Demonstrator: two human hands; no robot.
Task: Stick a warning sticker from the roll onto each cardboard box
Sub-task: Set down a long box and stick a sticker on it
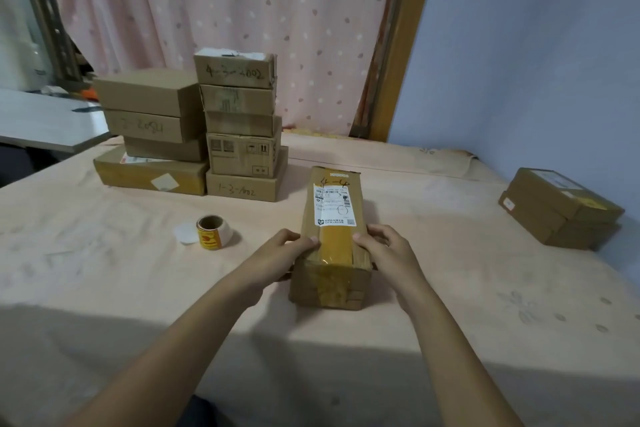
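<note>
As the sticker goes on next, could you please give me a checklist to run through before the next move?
1. Long box flat on the cloth, left hand and right hand gripping its near end: ok.
2. Sticker roll lies left of the box, apart from it: ok.
3. A hand free for the roll: not ok.
4. Bare space on top, nearer than the shipping label: ok.
5. Warning sticker already on hidden sides: cannot tell.
</note>
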